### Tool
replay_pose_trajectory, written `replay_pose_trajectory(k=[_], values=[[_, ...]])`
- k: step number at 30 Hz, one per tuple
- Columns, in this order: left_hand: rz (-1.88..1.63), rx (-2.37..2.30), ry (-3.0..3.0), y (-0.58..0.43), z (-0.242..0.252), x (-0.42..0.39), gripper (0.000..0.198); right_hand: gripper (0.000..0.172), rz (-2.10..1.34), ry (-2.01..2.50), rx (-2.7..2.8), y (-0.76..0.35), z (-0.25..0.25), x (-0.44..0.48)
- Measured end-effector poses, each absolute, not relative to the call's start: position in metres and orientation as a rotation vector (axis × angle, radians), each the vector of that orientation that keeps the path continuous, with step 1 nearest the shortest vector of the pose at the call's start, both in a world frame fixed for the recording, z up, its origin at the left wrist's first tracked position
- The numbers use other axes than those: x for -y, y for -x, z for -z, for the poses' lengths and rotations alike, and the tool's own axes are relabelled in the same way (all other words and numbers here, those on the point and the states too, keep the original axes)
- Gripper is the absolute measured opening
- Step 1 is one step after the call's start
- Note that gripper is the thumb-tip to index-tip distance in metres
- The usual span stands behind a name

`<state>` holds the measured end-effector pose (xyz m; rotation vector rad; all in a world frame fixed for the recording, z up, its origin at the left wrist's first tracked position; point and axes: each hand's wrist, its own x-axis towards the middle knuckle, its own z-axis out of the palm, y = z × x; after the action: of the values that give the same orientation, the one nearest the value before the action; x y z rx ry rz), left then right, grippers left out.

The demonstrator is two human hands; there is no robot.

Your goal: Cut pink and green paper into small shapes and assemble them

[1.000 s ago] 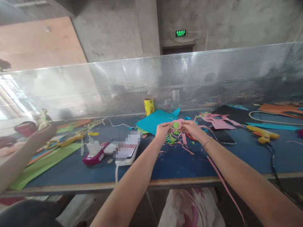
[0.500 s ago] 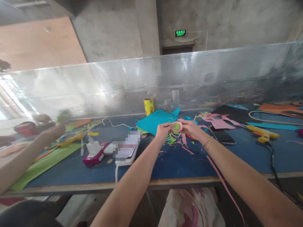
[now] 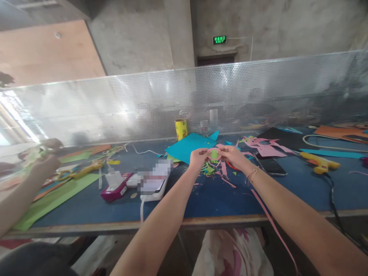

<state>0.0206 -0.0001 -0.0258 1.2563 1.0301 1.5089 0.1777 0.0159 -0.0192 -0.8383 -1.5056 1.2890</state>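
Observation:
Between my two hands is a small pink paper ring (image 3: 214,149) with green showing in its middle. My left hand (image 3: 199,158) pinches its left side, and my right hand (image 3: 230,155) pinches its right side. Under and around them lie green and pink paper scraps (image 3: 209,168). A blue paper sheet (image 3: 185,147) lies just behind my left hand. Part of something red shows beside my right hand. From below my right forearm a long pink strip (image 3: 266,214) hangs over the table edge.
A yellow roll (image 3: 181,129) stands by the perforated screen (image 3: 129,111). Left are a power strip (image 3: 153,196), a purple socket block (image 3: 115,189) and another person's hand (image 3: 46,168). Right are a dark phone (image 3: 270,165), pink offcuts (image 3: 267,147) and a yellow glue gun (image 3: 319,163).
The other person's hand at the left has moved left and down, uncovering yellow scissors. The pink ring has shifted slightly between my fingers; both my hands remain in nearly the same place.

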Motion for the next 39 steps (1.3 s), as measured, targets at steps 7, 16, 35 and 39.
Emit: replay_pose_trajectory(k=[7, 16, 35, 39], values=[[-1.496, -0.992, -1.239, -0.0226, 0.0226, 0.0044, 0.03, 0.026, -1.226, 0.861, 1.499, -0.1792, 0.0205, -0.0202], [-1.46, -1.007, -1.209, -0.0239, 0.0221, 0.0062, 0.029, 0.022, -1.156, 0.883, 1.516, -0.1792, 0.0183, -0.0167], [-1.449, -1.073, -1.269, -0.0235, 0.0231, 0.0039, 0.029, 0.023, -0.916, 0.966, 1.613, -0.1802, 0.0159, -0.0172], [-1.444, -1.083, -1.314, -0.0225, 0.0245, 0.0024, 0.029, 0.02, -0.915, 0.974, 1.624, -0.1803, 0.0162, -0.0177]])
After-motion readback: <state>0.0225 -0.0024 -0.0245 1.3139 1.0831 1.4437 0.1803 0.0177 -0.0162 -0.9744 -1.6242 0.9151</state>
